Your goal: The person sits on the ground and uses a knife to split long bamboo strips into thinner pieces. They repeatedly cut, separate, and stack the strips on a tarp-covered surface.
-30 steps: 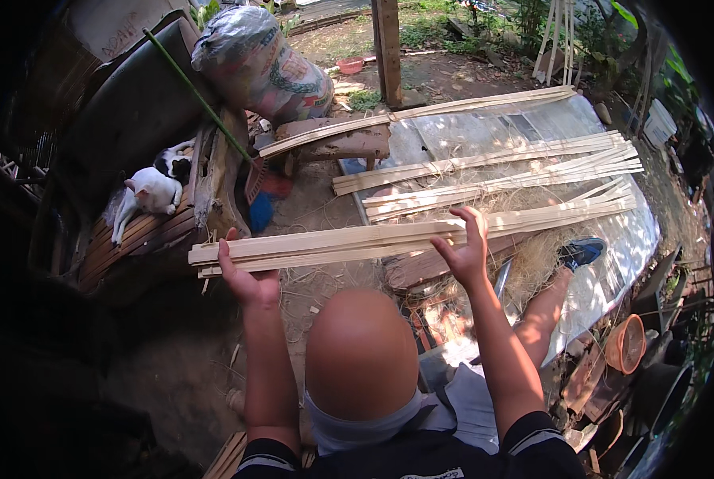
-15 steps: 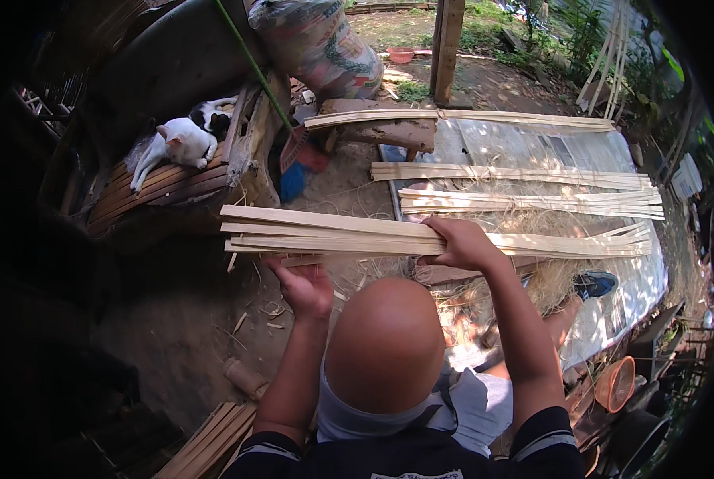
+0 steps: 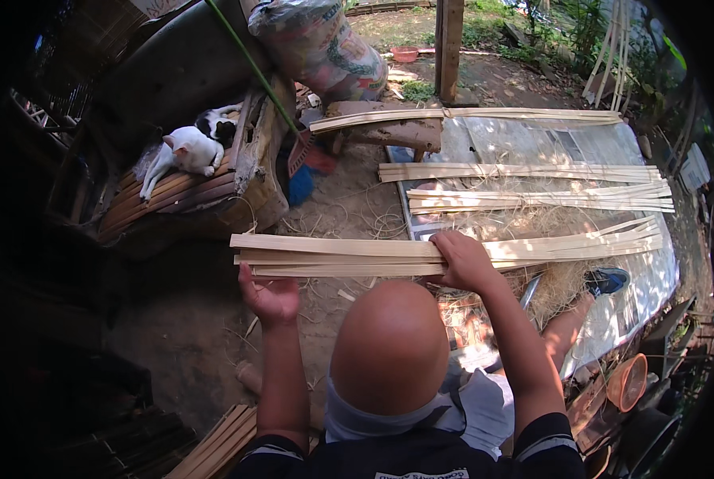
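Observation:
A bundle of long, pale, flat bamboo strips [image 3: 333, 251] lies crosswise in front of me, above my bent knee. My right hand [image 3: 462, 262] is closed around its middle, thumb on the near side. At the bundle's left end, my left hand [image 3: 270, 297] is turned palm up with fingers apart, touching the lower edge near the strip tips; part of its fingers is hidden behind the strips. The strips' left ends are nearly level, while the right ends fan out a little. Beyond lie two more strip bundles, a nearer one [image 3: 532, 199] and a farther one [image 3: 524, 172].
Another bundle [image 3: 532, 114] rests across a low wooden bench [image 3: 385, 137] and a pale sheet [image 3: 624, 299]. Fibre shavings [image 3: 560, 291] lie by my foot. A white cat [image 3: 185, 152] and a black-and-white cat lie on a slatted seat at left. A stuffed sack [image 3: 321, 52] stands behind.
The bundle has come slightly nearer and its left-end strips sit closer together. My left hand has moved left to the strip tips; my right hand keeps its hold.

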Action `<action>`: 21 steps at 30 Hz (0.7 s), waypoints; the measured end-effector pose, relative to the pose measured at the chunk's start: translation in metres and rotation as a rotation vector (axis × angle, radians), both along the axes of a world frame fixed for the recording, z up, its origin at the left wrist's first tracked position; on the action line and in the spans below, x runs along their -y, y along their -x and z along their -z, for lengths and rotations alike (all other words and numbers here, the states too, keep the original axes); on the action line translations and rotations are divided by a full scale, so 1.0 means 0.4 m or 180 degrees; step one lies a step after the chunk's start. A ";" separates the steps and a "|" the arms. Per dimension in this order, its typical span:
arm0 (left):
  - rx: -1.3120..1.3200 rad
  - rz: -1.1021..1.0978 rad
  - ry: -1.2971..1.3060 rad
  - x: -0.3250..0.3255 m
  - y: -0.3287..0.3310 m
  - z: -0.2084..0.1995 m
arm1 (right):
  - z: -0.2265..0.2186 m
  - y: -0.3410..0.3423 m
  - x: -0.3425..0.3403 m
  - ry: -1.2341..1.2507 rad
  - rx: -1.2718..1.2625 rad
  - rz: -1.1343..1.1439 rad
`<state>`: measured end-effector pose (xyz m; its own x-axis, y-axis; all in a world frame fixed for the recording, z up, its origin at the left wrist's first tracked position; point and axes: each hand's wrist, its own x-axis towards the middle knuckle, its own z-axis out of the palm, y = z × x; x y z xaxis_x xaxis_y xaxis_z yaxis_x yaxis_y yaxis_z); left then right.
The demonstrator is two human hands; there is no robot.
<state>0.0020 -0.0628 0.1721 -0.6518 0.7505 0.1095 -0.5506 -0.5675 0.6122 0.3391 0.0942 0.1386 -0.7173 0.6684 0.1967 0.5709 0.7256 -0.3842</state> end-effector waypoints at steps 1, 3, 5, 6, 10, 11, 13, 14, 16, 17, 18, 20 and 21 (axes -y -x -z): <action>0.0019 0.0367 -0.0199 0.002 0.007 -0.007 | 0.019 -0.008 0.003 -0.0070 0.0035 0.0084; 0.0563 0.1068 -0.0603 0.019 0.028 -0.028 | 0.041 -0.010 0.011 -0.0112 -0.0036 0.0096; 0.0590 0.1379 -0.0176 0.034 0.098 0.001 | 0.044 -0.009 0.019 -0.0102 0.0027 0.0019; 0.0446 0.1451 -0.0238 0.033 0.104 -0.002 | 0.043 -0.010 0.023 -0.0070 0.0026 0.0008; 0.0174 0.1684 -0.0540 0.026 0.162 -0.011 | 0.029 -0.018 0.043 0.0027 0.0168 -0.0003; 0.0185 0.1726 -0.0630 0.028 0.183 -0.011 | 0.027 -0.019 0.046 0.0043 0.0244 0.0000; 0.0005 0.1841 -0.0275 0.042 0.200 -0.049 | 0.034 -0.021 0.055 -0.0069 0.0186 -0.0037; -0.0127 0.1673 -0.0104 0.041 0.217 -0.041 | 0.037 -0.023 0.059 -0.0124 0.0157 -0.0056; -0.0191 0.1263 0.0225 0.042 0.225 -0.041 | 0.037 -0.022 0.060 -0.0115 0.0136 -0.0037; -0.0121 0.1037 0.0370 0.037 0.228 -0.038 | 0.035 -0.021 0.060 -0.0111 0.0126 -0.0028; -0.0045 0.0818 0.0508 0.030 0.227 -0.037 | 0.034 -0.024 0.060 -0.0079 0.0127 -0.0012; 0.0302 0.0552 0.0161 0.044 0.291 -0.016 | 0.023 -0.018 0.063 -0.0025 0.0089 -0.0032; 0.0479 0.0420 -0.0021 0.052 0.337 0.001 | 0.017 -0.014 0.064 -0.0028 0.0086 -0.0040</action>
<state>-0.1329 -0.0837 0.1717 -0.5573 0.8300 0.0234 -0.7054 -0.4881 0.5139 0.3447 0.0686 0.1318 -0.7308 0.6576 0.1830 0.5716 0.7361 -0.3625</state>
